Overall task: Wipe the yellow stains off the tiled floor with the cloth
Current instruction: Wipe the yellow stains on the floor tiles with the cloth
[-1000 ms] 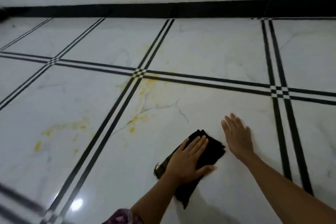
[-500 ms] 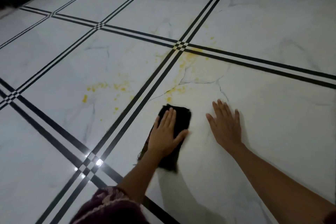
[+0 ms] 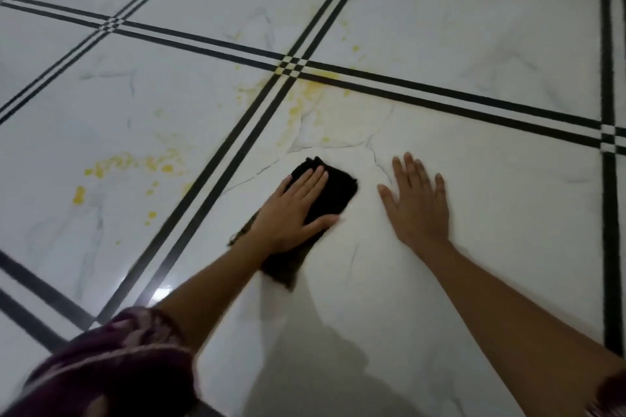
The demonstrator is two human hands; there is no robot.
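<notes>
Black cloth lies flat on the tiled floor, pressed under the left grip, fingers extended, palm down. Yellow stains lie left of and beyond it. Right grip rests open on bare tile beside the cloth.

Patterned maroon sleeve, bottom left.

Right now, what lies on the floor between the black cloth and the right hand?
Nothing: in the head view, only bare white tile with a thin grey vein separates the black cloth from the right hand.
</notes>
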